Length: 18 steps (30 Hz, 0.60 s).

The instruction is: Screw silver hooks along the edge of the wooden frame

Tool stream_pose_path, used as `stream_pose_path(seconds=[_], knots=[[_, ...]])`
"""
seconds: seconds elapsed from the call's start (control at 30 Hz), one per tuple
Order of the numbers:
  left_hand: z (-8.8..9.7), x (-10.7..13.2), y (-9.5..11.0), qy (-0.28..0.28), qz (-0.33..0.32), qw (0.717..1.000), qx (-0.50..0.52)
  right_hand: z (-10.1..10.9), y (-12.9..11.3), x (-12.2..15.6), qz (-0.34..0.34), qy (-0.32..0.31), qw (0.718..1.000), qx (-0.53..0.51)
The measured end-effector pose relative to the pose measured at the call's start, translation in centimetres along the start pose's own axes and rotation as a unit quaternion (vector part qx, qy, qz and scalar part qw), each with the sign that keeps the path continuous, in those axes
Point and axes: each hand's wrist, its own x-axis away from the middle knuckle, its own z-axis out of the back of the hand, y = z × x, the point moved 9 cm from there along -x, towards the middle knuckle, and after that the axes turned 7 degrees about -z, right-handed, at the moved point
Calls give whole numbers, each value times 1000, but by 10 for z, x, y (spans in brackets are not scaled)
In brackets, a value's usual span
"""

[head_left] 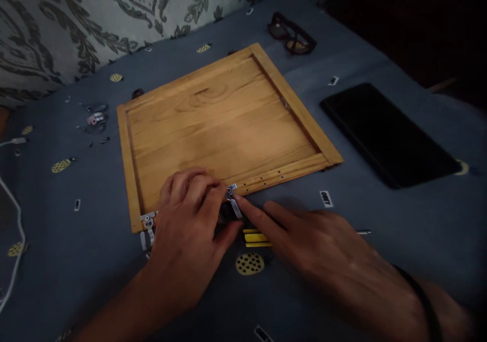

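Right hand's grip, forefinger outstretched, meets the silver metal hinge ahead and left, on the honey-brown wooden panel's near edge; left hand bends just beside. Either pinching? Can't tell.

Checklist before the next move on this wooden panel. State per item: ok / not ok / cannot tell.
1. Wooden panel lying on the blue cloth: ok.
2. Left hand over the panel's near edge: ok.
3. Right hand with its index fingertip at the middle hinge: ok; pressure cannot be judged.
4. Middle hinge fully fastened: cannot tell; the hands and dim light hide detail.
5. Whole corner hinge visible for inspection: not ok; the left hand covers part of it.
6. Black tablet and glasses clear of the panel: ok, both lie apart from it.
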Motion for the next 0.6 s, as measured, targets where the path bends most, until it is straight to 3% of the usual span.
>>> stream_pose_path(seconds=[0.4,0.6], knots=[[1,0,-1,-20,7,1000,-10,-1,-1,-4,3,2,1000,23],[23,1,-4,-11,18,999,-35,0,-1,-4,-8,9,999,47]])
